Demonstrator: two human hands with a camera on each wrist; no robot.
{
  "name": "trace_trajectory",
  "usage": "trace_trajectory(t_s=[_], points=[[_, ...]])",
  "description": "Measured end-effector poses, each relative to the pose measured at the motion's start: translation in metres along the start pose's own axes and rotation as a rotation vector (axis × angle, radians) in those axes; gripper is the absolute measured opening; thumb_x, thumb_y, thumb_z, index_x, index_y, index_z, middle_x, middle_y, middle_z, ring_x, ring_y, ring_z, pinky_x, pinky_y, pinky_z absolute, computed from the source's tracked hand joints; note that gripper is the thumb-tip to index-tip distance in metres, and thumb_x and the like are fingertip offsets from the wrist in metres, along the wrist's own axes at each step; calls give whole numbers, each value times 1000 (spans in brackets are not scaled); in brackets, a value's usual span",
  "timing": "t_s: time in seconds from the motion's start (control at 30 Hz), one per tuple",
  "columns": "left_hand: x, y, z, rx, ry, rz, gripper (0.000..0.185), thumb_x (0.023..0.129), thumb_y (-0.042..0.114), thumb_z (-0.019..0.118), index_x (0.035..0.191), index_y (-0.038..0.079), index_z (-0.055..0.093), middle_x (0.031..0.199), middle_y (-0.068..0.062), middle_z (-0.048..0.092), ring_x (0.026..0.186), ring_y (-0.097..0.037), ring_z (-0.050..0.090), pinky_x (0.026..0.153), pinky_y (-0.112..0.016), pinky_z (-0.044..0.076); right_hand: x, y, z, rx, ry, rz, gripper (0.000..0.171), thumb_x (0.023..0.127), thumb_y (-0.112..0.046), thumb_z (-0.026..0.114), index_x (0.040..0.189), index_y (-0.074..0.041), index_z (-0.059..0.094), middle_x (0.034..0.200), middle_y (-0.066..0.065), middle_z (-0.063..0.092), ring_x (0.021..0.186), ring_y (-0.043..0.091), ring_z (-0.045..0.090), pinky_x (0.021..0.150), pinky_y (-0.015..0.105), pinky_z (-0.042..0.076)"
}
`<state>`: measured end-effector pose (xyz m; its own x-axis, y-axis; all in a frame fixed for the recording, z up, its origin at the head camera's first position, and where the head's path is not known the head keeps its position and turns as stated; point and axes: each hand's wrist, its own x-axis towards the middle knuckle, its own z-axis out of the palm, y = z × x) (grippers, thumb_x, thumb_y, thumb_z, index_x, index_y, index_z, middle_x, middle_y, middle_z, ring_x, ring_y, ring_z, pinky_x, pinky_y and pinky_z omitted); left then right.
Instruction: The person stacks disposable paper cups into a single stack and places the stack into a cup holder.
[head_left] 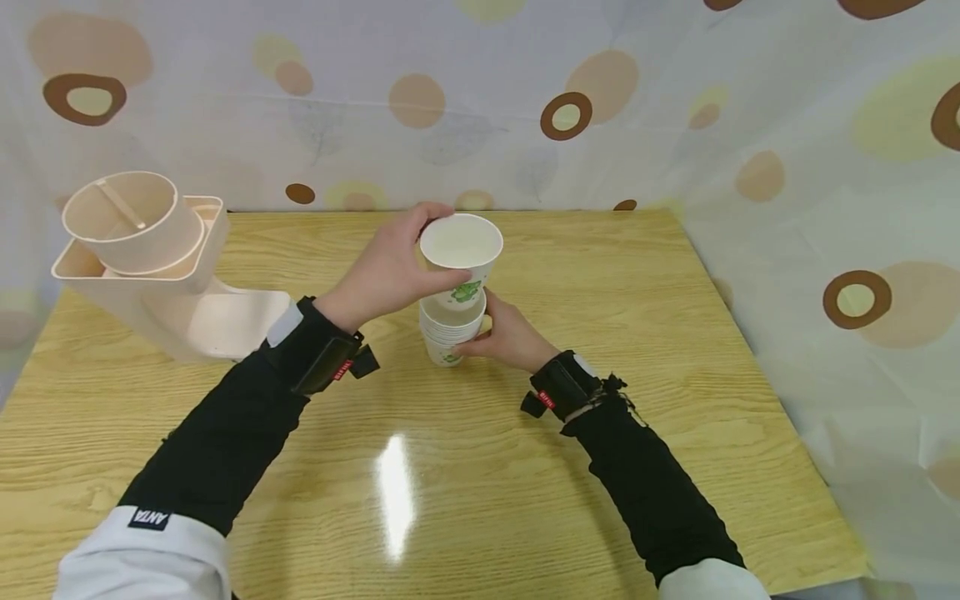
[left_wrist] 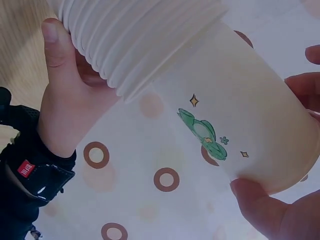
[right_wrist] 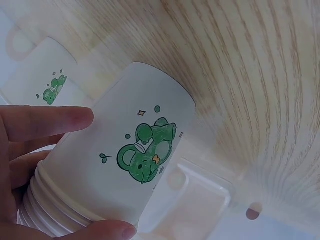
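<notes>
Here, left hand (head_left: pixel 390 271) with fingers curled round the rim of a paper cup (head_left: pixel 459 258), lifted just above the stack of cups (head_left: pixel 450 333), right hand (head_left: pixel 506 337) with thumb and fingers clamped round the stack, wooden table (head_left: pixel 675 375) beneath, beige holder (head_left: pixel 142 258) well off beyond the left fingers.

Both arms wear black sleeves (head_left: pixel 225 442) with white cuffs pushed up near the elbows; the left cuff (head_left: pixel 150 542) bears a small black label with white lettering. Each wrist carries a black strap (head_left: pixel 318 350) with a red tag. Left hand (head_left: pixel 386 271) and right hand (head_left: pixel 510 337) are bare.
</notes>
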<state>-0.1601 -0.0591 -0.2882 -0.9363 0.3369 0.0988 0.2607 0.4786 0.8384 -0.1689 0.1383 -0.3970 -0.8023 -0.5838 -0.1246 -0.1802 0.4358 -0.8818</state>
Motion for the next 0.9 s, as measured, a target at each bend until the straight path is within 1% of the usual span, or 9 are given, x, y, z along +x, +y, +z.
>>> trace_trajectory(t_s=[0.27, 0.37, 0.47, 0.6, 0.77, 0.9], points=[[0, -2, 0, 65, -4, -12, 74, 74, 26, 76, 135, 6, 40, 134, -9, 49, 119, -23, 50, 100, -39, 42, 0, -2, 0, -12, 6, 7, 78, 74, -9, 77, 138, -11, 33, 133, 10, 50, 125, 27, 48, 83, 32, 55], [-1, -2, -1, 73, -8, -6, 74, 73, 26, 76, 134, 6, 41, 134, -9, 50, 118, -23, 50, 100, -39, 42, -1, -4, 0, -7, 5, 8, 78, 74, -8, 76, 138, -10, 32, 133, 11, 49, 125, 28, 47, 83, 32, 55], [-2, -3, -1, 69, -35, -1, 73, 72, 25, 77, 133, 4, 43, 132, -10, 51, 117, -23, 50, 100, -39, 42, -1, -5, 0, -3, 2, 12, 76, 74, -7, 76, 138, -9, 33, 133, 12, 49, 125, 29, 47, 83, 33, 55], [-4, -6, 0, 59, -83, -11, 73, 72, 22, 77, 133, 2, 43, 132, -12, 51, 118, -24, 50, 100, -40, 42, -2, -5, 0, -4, 4, 25, 74, 75, -7, 75, 137, -9, 34, 132, 12, 50, 125, 28, 47, 82, 32, 55], [-4, -11, 0, 56, -85, -31, 72, 73, 22, 76, 134, 3, 42, 132, -11, 51, 118, -24, 50, 101, -40, 42, -1, -4, 1, 1, 7, 22, 76, 75, -8, 76, 138, -9, 33, 133, 11, 50, 125, 27, 47, 82, 32, 55], [-4, -13, 0, 56, -96, -32, 71, 72, 22, 76, 133, 4, 44, 130, -10, 52, 117, -23, 50, 100, -40, 42, -2, -3, 1, 8, 3, 22, 77, 75, -9, 76, 138, -11, 32, 133, 11, 49, 125, 27, 46, 82, 32, 55]])
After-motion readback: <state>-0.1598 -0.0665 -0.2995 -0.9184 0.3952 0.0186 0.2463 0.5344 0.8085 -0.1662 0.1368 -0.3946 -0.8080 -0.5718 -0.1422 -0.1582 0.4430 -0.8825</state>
